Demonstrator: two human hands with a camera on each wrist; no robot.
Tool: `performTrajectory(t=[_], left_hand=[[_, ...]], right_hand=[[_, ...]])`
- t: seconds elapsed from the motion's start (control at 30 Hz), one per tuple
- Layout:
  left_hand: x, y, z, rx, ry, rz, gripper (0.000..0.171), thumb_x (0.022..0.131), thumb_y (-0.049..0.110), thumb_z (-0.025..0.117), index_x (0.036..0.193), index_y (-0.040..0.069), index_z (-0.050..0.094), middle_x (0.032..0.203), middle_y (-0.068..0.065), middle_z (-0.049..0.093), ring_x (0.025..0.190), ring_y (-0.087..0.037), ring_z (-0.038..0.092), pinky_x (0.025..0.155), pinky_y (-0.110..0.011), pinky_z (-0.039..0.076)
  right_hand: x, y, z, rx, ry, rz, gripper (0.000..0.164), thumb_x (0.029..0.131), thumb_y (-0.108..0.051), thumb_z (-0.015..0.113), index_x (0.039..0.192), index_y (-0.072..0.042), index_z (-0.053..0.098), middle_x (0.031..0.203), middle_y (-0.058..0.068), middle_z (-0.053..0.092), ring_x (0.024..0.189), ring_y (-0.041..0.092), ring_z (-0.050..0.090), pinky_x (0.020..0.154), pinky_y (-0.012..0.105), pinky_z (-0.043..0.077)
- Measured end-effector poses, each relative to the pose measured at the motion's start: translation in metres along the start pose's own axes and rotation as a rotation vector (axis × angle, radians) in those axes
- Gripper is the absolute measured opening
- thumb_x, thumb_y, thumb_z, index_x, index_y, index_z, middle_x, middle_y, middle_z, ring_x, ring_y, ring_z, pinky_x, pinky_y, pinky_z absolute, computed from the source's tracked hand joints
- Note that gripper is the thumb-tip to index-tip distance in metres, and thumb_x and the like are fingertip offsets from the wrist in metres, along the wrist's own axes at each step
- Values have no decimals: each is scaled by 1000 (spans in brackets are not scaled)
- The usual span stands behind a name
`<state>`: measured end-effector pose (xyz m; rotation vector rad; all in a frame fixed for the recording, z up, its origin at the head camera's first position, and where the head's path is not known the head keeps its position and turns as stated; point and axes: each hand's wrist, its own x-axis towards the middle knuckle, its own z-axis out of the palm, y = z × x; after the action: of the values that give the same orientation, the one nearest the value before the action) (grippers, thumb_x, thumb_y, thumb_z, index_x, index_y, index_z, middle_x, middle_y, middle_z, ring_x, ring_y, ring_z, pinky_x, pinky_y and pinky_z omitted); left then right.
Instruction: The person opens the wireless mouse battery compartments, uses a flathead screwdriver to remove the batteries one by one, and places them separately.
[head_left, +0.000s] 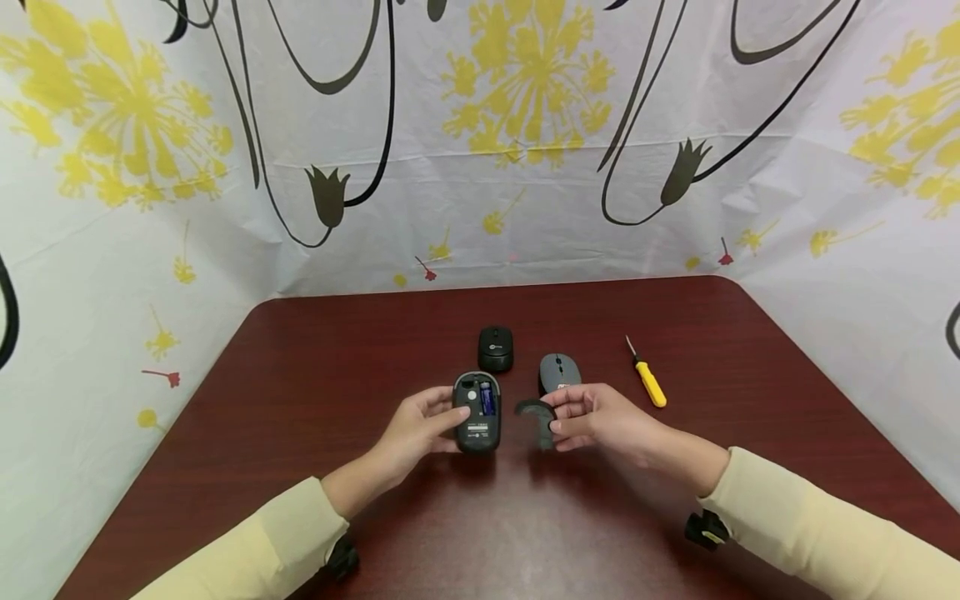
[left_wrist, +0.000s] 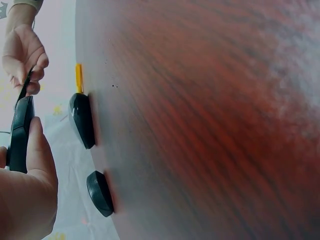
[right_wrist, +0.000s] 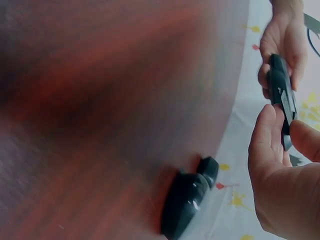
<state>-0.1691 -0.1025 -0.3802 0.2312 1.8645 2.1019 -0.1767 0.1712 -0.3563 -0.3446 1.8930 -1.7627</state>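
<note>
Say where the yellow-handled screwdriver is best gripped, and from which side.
Probably by the thick yellow handle, coming from the near side: the screwdriver lies flat, its handle toward the person, its thin shaft pointing away. The right hand is nearer.

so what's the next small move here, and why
Probably fit the battery cover onto the upturned computer mouse: a blue battery sits in its open underside, the left hand holds it, and the right hand pinches the cover close beside it.

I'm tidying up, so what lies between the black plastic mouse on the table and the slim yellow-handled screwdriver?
In the head view, a rounded grey plastic mouse lies between them.
</note>
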Motion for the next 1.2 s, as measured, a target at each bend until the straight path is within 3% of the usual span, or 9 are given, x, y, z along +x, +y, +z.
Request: performTrajectory(t=[0.13, 0.37, 0.5, 0.77, 1.2], left_hand=[[1, -2, -1, 6, 13, -5, 47, 82, 17, 63, 121, -2, 45, 109, -20, 55, 88, -27, 60, 68, -42, 51], [-6, 9, 4, 10, 9, -30, 43, 85, 10, 58, 123, -4, 43, 109, -20, 54, 88, -26, 60, 69, -42, 51], [1, -2, -1, -10, 12, -34, 46, 84, 14, 61, 123, -2, 43, 110, -20, 54, 89, -26, 59, 69, -42, 51], [1, -5, -2, -16, 10, -23, 49, 81, 18, 64, 122, -2, 44, 110, -20, 54, 90, -28, 59, 69, -42, 51], [2, -6, -2, -17, -1, -16, 48, 82, 18, 63, 122, -2, 45, 110, -21, 54, 90, -28, 59, 69, -42, 50]], right_hand=[[-1, 8, 5, 6, -33, 19, 39, 80, -3, 63, 114, 7, 48, 93, 19, 60, 80, 29, 61, 74, 45, 49], [0, 22, 11, 9, -42, 58, 36, 79, -2, 64, 110, 7, 49, 89, 18, 61, 78, 28, 62, 71, 44, 50], [1, 27, 12, -2, -35, 74, 35, 78, -2, 64, 109, 8, 49, 87, 18, 61, 77, 27, 62, 69, 44, 51], [2, 35, 14, -21, -41, 100, 33, 79, 0, 62, 107, 9, 49, 85, 18, 61, 74, 27, 62, 67, 42, 51], [4, 41, 18, -119, 28, 71, 27, 78, 2, 63, 101, 10, 51, 79, 17, 59, 69, 26, 62, 63, 39, 52]])
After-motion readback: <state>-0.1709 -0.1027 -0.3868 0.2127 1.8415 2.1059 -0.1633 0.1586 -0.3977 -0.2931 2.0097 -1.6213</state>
